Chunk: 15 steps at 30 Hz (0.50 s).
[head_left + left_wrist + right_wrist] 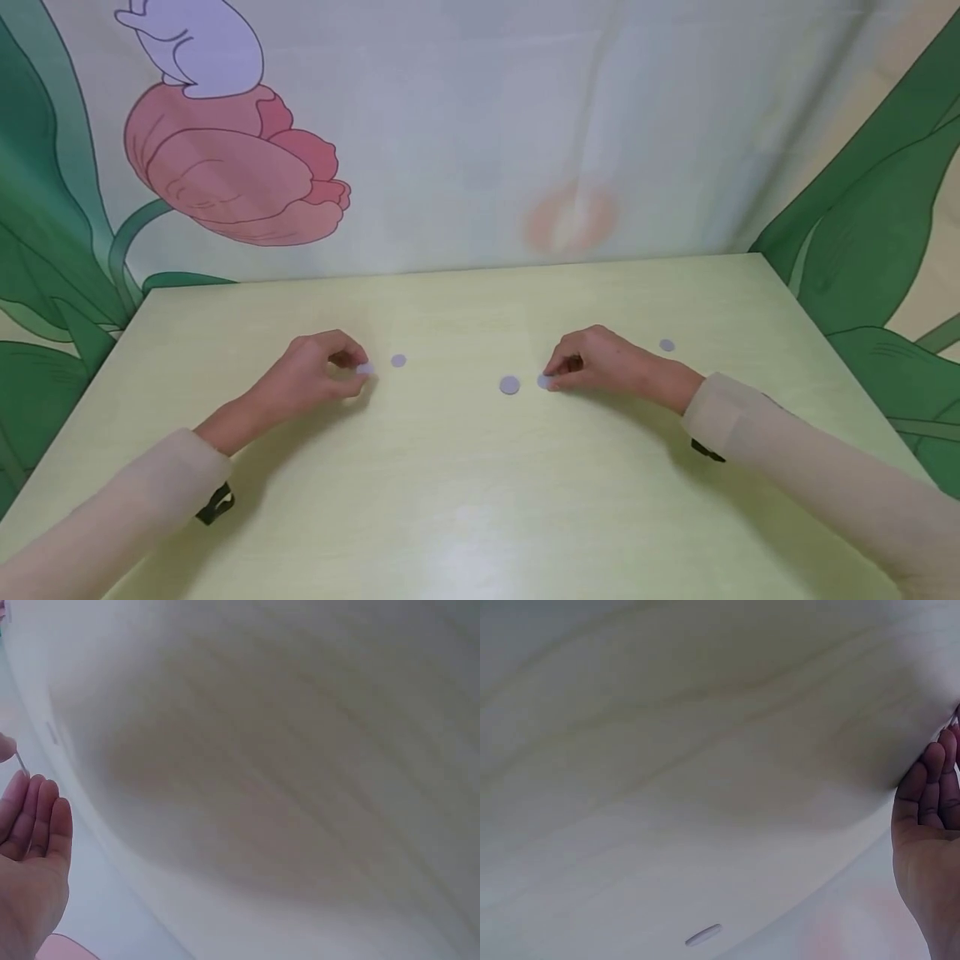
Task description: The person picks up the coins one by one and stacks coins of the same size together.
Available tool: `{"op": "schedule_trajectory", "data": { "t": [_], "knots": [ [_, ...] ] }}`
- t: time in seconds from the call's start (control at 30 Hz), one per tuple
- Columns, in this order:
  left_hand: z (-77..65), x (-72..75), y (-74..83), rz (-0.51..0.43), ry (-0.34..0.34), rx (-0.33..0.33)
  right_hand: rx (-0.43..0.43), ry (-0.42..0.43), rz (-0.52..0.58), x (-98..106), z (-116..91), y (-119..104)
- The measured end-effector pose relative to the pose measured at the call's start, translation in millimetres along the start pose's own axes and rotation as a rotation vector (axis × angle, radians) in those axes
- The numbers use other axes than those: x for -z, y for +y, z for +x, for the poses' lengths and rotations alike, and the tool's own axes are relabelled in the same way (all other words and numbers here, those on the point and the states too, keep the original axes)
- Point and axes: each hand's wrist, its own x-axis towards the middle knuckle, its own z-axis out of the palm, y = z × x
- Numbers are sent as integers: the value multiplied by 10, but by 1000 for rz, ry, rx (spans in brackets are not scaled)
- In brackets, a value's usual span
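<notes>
My left hand (318,371) pinches a small pale-purple disc (364,369) between thumb and fingertips, over the left half of the table. In the left wrist view that disc (22,763) shows nearly edge-on as a thin white line. My right hand (596,360) has thumb and fingertips on another purple disc (543,382), partly covered by them, low at the tabletop. Just left of it lies a slightly larger-looking disc (509,385). One more disc (398,361) lies a little to the right of the left hand's fingertips.
A further disc (667,345) lies behind the right wrist, towards the back right. The light wooden-looking table (465,467) ends at a printed cloth backdrop (450,150) with a pink flower (232,171) and green leaves. Dark straps show under both sleeves.
</notes>
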Motion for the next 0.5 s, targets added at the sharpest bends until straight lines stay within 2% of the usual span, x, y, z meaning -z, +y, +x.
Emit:
{"op": "schedule_trajectory", "data": {
  "t": [0.3, 0.5],
  "knots": [
    [36, 1, 131, -20, 80, -111, -4, 1, 0, -17, -2, -14],
    [77, -21, 246, -40, 77, -135, -11, 5, 8, 7, 1, -31]
  ]
}}
